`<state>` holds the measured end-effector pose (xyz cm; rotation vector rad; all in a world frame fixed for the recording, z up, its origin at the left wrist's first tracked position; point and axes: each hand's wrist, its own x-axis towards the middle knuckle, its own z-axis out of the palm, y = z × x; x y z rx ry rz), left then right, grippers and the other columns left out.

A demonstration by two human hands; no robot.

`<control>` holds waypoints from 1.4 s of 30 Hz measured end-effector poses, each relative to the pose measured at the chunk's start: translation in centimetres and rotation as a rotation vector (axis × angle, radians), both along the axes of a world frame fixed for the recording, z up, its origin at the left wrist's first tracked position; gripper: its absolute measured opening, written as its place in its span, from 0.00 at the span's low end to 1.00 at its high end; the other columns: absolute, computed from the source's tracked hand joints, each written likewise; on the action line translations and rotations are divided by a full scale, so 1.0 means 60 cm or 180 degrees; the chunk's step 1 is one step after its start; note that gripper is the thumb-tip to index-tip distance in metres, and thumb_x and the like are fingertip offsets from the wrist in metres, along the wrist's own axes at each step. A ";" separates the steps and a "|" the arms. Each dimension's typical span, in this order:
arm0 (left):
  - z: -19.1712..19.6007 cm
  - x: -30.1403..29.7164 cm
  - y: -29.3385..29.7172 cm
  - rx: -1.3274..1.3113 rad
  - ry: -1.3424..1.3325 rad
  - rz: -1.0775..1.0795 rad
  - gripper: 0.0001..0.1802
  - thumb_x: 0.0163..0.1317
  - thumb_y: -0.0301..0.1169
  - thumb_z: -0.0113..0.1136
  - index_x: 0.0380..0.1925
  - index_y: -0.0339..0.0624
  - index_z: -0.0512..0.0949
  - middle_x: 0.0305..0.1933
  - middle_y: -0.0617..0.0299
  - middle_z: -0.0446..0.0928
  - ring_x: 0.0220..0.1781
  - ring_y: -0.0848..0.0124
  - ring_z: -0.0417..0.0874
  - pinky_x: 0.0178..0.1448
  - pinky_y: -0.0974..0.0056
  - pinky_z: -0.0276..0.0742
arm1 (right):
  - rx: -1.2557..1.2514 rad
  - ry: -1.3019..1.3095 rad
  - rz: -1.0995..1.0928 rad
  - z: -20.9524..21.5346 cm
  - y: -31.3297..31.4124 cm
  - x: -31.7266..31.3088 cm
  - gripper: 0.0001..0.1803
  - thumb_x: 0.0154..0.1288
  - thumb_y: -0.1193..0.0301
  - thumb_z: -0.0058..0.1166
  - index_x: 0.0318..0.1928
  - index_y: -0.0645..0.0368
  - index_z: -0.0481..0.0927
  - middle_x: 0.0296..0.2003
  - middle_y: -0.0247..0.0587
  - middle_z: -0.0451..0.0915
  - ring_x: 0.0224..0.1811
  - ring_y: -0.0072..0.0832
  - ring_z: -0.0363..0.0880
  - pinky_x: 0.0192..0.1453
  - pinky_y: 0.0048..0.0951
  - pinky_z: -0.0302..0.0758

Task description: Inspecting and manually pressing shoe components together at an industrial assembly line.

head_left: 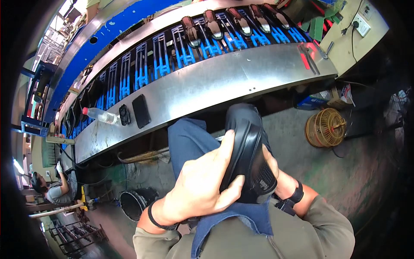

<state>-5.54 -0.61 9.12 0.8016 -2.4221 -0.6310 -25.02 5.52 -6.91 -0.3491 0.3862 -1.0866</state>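
Observation:
A black shoe (246,157) rests over my lap, toe pointing away from me, its heel end with a perforated patch close to my belly. My left hand (202,183) clasps its left side, the thumb and fingers pressed along the sole edge and near the heel. Round the right side curls my right hand (281,181); its fingers are partly hidden behind the shoe. Beneath the shoe are my dark blue trousers (189,138), and a blue cloth (228,220) lies across my front.
Ahead stands a metal bench (194,90), bearing a bottle (101,115), a phone (141,111) and hand tools (308,60). Behind it runs a row of blue racks (161,60), several carrying brown shoes (213,26). A round fan (325,128) and black bucket (134,205) are on the floor.

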 end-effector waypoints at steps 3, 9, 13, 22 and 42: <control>-0.024 -0.004 0.001 0.0315 0.0218 -0.0061 0.47 0.52 0.31 0.78 0.69 0.22 0.64 0.45 0.40 0.83 0.42 0.54 0.89 0.47 0.61 0.84 | 0.0227 -0.0563 -0.0017 0.000 -0.003 0.002 0.38 0.79 0.43 0.36 0.72 0.63 0.65 0.67 0.49 0.72 0.68 0.38 0.74 0.73 0.41 0.71; -0.084 -0.012 0.039 0.0636 0.0797 0.0440 0.50 0.53 0.32 0.78 0.72 0.28 0.61 0.60 0.37 0.78 0.55 0.53 0.87 0.61 0.59 0.81 | 0.0174 -0.0316 -0.0334 -0.006 -0.002 0.007 0.39 0.80 0.43 0.33 0.73 0.64 0.64 0.68 0.50 0.72 0.68 0.37 0.74 0.72 0.40 0.72; -0.129 -0.021 0.022 0.1914 0.2946 0.1442 0.43 0.57 0.35 0.77 0.67 0.30 0.65 0.58 0.50 0.79 0.57 0.60 0.83 0.62 0.59 0.80 | -0.0306 0.1272 -0.0163 0.056 -0.038 0.031 0.37 0.81 0.45 0.34 0.69 0.67 0.67 0.63 0.52 0.75 0.63 0.37 0.77 0.68 0.39 0.74; -0.225 0.190 -0.003 0.4271 0.4719 0.0013 0.49 0.56 0.66 0.66 0.66 0.41 0.70 0.62 0.50 0.77 0.64 0.56 0.80 0.69 0.48 0.77 | -0.3044 0.4034 0.0821 0.141 -0.058 0.095 0.31 0.64 0.55 0.63 0.58 0.65 0.74 0.26 0.46 0.83 0.27 0.44 0.85 0.35 0.41 0.84; -0.289 0.132 0.034 0.4405 0.4978 -0.0373 0.52 0.61 0.77 0.45 0.69 0.45 0.68 0.64 0.50 0.75 0.67 0.56 0.76 0.75 0.49 0.68 | -0.4128 0.4481 -0.0057 0.148 -0.114 0.129 0.42 0.62 0.67 0.59 0.71 0.77 0.57 0.21 0.50 0.77 0.19 0.48 0.78 0.26 0.44 0.76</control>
